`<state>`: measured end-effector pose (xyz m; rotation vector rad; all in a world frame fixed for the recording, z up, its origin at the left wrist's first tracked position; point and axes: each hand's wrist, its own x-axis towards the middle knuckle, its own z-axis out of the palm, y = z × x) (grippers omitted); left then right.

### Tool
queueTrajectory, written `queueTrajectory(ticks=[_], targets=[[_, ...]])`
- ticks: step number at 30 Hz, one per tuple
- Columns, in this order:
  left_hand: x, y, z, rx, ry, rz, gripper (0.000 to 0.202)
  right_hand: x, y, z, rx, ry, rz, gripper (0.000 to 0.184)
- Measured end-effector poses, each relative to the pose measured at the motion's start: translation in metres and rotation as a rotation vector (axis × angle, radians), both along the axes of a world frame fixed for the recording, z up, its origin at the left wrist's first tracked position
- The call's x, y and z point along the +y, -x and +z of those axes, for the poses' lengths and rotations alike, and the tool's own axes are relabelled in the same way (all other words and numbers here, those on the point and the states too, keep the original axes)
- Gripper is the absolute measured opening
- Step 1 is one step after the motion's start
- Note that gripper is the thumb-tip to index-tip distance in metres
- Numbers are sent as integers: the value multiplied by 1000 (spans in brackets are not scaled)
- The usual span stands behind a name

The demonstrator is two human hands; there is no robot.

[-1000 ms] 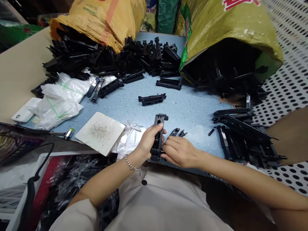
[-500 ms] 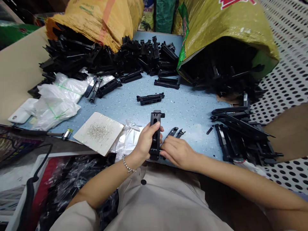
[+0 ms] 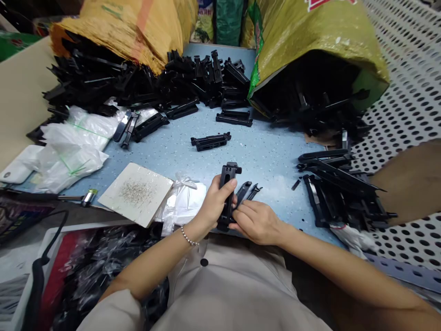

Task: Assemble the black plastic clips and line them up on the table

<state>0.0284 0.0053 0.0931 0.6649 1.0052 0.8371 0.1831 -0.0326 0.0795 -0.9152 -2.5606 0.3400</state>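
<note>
My left hand (image 3: 214,202) is wrapped round a long black plastic bracket (image 3: 227,193), held upright near the table's front edge, thumb across its face. Close against the bracket's lower right side, the curled fingers of my right hand (image 3: 255,220) are pinched together; whatever they hold is too small or hidden to make out. Just beyond that hand lie a black curved piece (image 3: 243,191) and a thinner forked one (image 3: 254,191). Farther back on the blue tabletop (image 3: 272,151) rests another black bracket (image 3: 211,141).
Black parts heap (image 3: 138,87) before an orange sack (image 3: 161,32); a yellow-green sack (image 3: 330,32) holds more. At right sits a pile of black parts (image 3: 341,188). A white square board (image 3: 136,193) with tiny metal bits, plastic bags (image 3: 72,156) and a screwdriver (image 3: 90,196) are left.
The whole view has shifted slightly. The bracket in my left hand now leans a little to the right at its top. My right hand stays beside its lower end.
</note>
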Motion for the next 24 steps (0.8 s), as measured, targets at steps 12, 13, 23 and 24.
queueTrajectory(ticks=[12, 13, 23, 24], targets=[[53, 3, -67, 502, -386, -68, 31, 16, -47, -34, -51, 545, -706, 28], [46, -4, -71, 514, -412, -36, 36, 21, -51, -37, -52, 567, -664, 28], [11, -34, -84, 507, -412, 127, 58, 192, 9, 3, -189, 154, -371, 42], [15, -28, -82, 471, -372, 140, 57, 209, 20, 1, -203, 186, -357, 48]])
